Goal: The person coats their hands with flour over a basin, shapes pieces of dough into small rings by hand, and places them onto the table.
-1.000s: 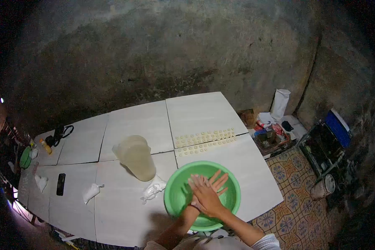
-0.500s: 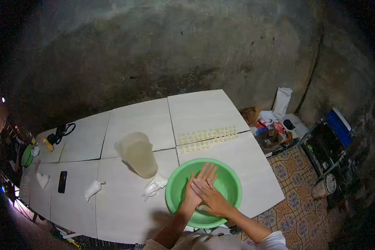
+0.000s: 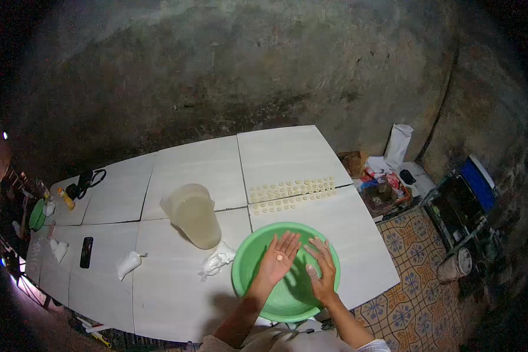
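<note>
My left hand (image 3: pixel 279 257) is palm up over the green basin (image 3: pixel 244 249), holding a small pale ball (image 3: pixel 280 257), which looks like dough, on its palm. The fingers of that hand are straight and close together. To its right, my right hand (image 3: pixel 322 273) is open, fingers apart and nothing in it, above the right side of the basin. Behind the basin, several small pale dough pieces (image 3: pixel 287 189) lie in rows on the white table (image 3: pixel 358 229). What lies in the bottom of the basin is partly hidden by my hands.
Left of the basin are a translucent plastic pitcher (image 3: pixel 195 217), a crumpled plastic bag (image 3: pixel 218 261) and a white bag (image 3: pixel 129 264). Farther left lie a phone (image 3: pixel 87 252) and another white bag (image 3: pixel 58 250). A box of odds and ends (image 3: pixel 387 190) stands beyond the table's right edge.
My hands were pressed together, palm against palm. The right hand has lifted off to the right, and the small pale ball now shows on my left palm.
</note>
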Motion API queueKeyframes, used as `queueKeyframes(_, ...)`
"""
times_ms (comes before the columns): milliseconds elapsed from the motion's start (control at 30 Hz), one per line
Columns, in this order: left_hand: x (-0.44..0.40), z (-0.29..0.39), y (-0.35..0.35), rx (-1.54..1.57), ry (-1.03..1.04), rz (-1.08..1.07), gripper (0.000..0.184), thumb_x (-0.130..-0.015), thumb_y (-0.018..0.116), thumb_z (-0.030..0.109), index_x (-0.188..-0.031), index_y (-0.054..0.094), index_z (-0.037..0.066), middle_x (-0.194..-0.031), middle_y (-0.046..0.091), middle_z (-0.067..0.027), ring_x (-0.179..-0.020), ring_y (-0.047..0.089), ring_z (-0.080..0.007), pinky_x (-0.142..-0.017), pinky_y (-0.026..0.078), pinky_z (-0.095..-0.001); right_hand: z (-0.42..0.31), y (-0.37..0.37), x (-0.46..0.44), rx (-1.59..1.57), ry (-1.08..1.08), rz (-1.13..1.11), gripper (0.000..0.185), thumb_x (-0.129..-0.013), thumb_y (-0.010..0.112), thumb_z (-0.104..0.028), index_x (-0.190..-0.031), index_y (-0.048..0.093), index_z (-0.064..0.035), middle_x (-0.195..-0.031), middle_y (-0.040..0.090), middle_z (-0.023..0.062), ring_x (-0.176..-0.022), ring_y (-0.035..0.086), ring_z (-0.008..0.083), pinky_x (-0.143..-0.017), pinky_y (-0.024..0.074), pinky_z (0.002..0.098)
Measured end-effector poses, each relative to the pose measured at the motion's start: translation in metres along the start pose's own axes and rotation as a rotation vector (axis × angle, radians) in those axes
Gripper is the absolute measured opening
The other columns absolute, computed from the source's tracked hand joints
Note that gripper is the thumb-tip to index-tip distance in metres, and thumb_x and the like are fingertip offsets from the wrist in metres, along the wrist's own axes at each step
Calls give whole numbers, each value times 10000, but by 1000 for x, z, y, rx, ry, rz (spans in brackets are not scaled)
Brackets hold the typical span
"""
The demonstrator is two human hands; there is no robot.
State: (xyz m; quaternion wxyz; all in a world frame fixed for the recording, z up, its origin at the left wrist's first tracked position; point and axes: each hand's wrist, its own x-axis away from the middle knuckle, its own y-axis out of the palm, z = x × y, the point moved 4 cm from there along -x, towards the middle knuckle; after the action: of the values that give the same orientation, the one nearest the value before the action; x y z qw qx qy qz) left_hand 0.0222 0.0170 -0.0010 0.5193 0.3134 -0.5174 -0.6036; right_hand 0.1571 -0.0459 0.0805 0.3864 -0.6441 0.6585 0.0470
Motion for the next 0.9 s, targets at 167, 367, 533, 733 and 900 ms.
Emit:
queueKeyframes(167, -2, -4, -3, -126, -38, -16, 573, -1017, 386, 441, -1387, 421, 5, -1436, 451, -140, -1368, 390, -250, -1149, 312, -370, 10, 27, 5, 268, -169, -166, 370, -841, 666, -267, -1203, 650, -191, -1442, 403, 168, -1382, 319, 382, -1143, 88, 631)
queueKeyframes(367, 2, 1, 3, -143, -76, -114, 690, -1014, 302, 514, -1443, 338, -25, -1530, 298, -161, -1436, 243, -263, -1196, 195, -384, 22, 31, 4, 242, -120, -190, 365, -820, 695, -305, -1176, 672, -227, -1476, 361, 175, -1398, 283, 405, -1146, 82, 619)
queueKeyframes(533, 5, -1, 3, -33, -161, -127, 733, -1002, 276, 553, -1457, 319, -20, -1531, 304, -149, -1439, 233, -264, -1200, 166, -380, 22, 35, 7, 265, -136, -232, 379, -808, 704, -332, -1176, 677, -247, -1500, 333, 166, -1416, 252, 404, -1141, 62, 632)
queueKeyframes(733, 6, 1, 7, -85, -144, -203, 746, -993, 226, 589, -1502, 253, 44, -1552, 269, -136, -1444, 224, -266, -1199, 137, -387, 21, 34, 6, 237, -128, -240, 348, -818, 706, -368, -1150, 689, -265, -1503, 335, 149, -1421, 241, 397, -1138, 36, 636)
queueKeyframes(900, 8, 2, 10, -197, -134, -281, 782, -956, 192, 676, -1540, 197, 155, -1568, 243, -133, -1414, 259, -269, -1115, 250, -379, 22, 39, 7, 330, -113, -315, 349, -837, 679, -402, -1155, 670, -259, -1526, 308, 142, -1442, 195, 384, -1130, -2, 645)
